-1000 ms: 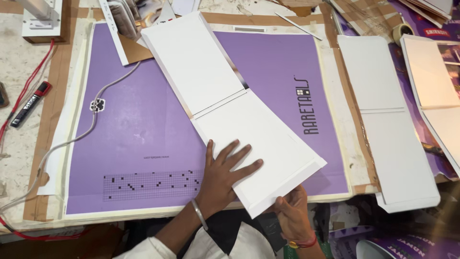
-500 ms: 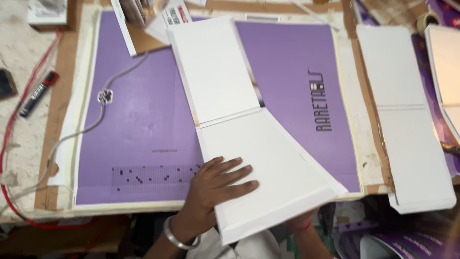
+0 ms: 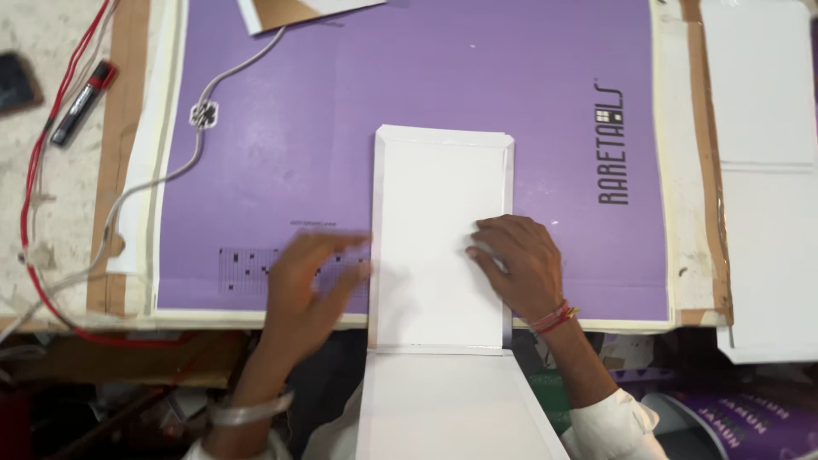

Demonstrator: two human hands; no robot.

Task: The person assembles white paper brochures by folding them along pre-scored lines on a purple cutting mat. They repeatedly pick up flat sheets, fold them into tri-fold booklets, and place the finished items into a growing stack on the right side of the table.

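Observation:
A white folded card cover [image 3: 430,196] lies upright on the purple mat [image 3: 341,111], with folded flaps along its edges; its lower half [image 3: 443,409] hangs over the table's front edge toward me. My right hand [image 3: 520,264] presses flat on the right part of the upper panel, fingers bent at the edge. My left hand [image 3: 311,281] is blurred, fingers spread, at the panel's left edge over the mat, holding nothing.
A white cable with a small connector [image 3: 203,113] crosses the mat's left side. A red and black marker [image 3: 81,100] and red wire [image 3: 34,213] lie at the left. More white card sheets [image 3: 763,170] lie to the right, and brown card [image 3: 290,10] sits at the top.
The white cover has been turned from a slanted lie to straight and pulled toward me, its lower half now off the table. My right hand moved onto the panel; my left hand slid to its left edge.

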